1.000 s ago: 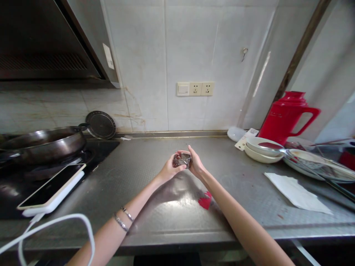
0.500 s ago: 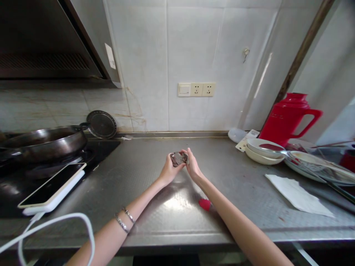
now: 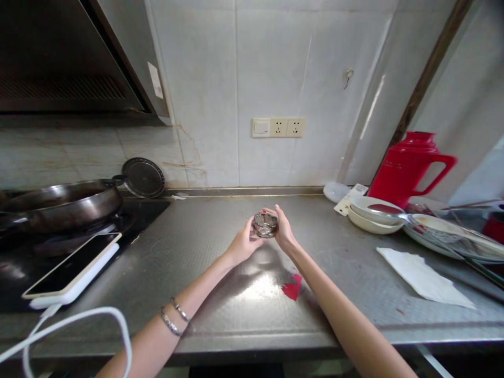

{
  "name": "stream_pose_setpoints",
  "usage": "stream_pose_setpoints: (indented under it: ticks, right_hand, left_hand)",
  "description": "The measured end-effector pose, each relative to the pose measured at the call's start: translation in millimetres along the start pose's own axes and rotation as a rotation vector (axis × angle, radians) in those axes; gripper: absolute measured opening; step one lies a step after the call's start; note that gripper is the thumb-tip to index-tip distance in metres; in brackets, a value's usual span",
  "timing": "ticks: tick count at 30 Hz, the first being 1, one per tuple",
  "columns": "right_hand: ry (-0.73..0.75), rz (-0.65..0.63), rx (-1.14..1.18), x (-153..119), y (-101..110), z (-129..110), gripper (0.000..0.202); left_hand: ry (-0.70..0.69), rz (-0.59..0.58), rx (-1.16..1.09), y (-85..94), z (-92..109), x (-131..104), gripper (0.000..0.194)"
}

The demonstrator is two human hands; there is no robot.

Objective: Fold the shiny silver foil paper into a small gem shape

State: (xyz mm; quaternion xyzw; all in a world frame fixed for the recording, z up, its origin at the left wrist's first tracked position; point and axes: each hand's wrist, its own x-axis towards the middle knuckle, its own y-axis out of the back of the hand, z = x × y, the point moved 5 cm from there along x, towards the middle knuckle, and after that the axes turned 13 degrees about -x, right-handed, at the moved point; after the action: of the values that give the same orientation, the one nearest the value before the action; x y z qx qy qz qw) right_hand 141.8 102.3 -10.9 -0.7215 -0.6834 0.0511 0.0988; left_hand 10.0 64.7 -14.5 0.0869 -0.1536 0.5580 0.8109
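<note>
Above the middle of the steel counter, my left hand point(image 3: 244, 242) and my right hand point(image 3: 284, 229) hold a small, round, brownish see-through glass cup point(image 3: 265, 226) between them. Its circular outline faces me. My left fingers curl round its left side, while the right palm and fingers press on its right side. Parts of the fingers behind the glass are hidden. A jagged red patch point(image 3: 292, 287) shows on the counter beside my right forearm; I cannot make out what it is.
At left, a phone point(image 3: 73, 264) on a white block with a cable lies by the cooktop, where a pan point(image 3: 66, 202) stands. At right are a white paper napkin point(image 3: 425, 277), stacked bowls point(image 3: 374, 224), a plate point(image 3: 429, 244) with utensils and a red thermos jug point(image 3: 405, 170).
Both hands have shifted slightly right with the glass cup. It has turned, so its round outline now shows more fully. More of the red patch is visible.
</note>
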Motion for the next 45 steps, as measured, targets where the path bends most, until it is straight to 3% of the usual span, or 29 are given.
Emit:
stream_pose_setpoints:
  ticks: [6,12,22,29,34,38,45]
  right_hand:
    - [0.034,-0.074,-0.094,-4,-11,5,0.056]
    - [0.059,-0.083,-0.235,-5,-11,8,0.062]
    - [0.077,-0.056,-0.212,-7,-16,12,0.068]
    - [0.128,0.021,-0.256,-12,-20,17,0.064]
    - [0.131,-0.009,-0.245,-15,-26,20,0.060]
    - [0.110,0.034,-0.193,-9,-19,19,0.056]
    - [0.140,0.141,-0.210,-2,-3,11,0.034]
  left_hand:
    - [-0.028,0.029,0.033,14.1,-1,8,0.087]
    - [-0.075,0.023,0.163,11.4,-1,4,0.079]
    - [-0.065,0.247,0.289,6.8,8,-4,0.070]
    - [-0.021,0.388,0.293,19.7,0,-2,0.068]
    - [-0.016,0.497,0.245,29.9,-12,1,0.069]
    - [-0.023,0.508,0.180,28.0,-16,2,0.074]
    - [-0.056,0.412,0.105,14.9,-2,-1,0.067]
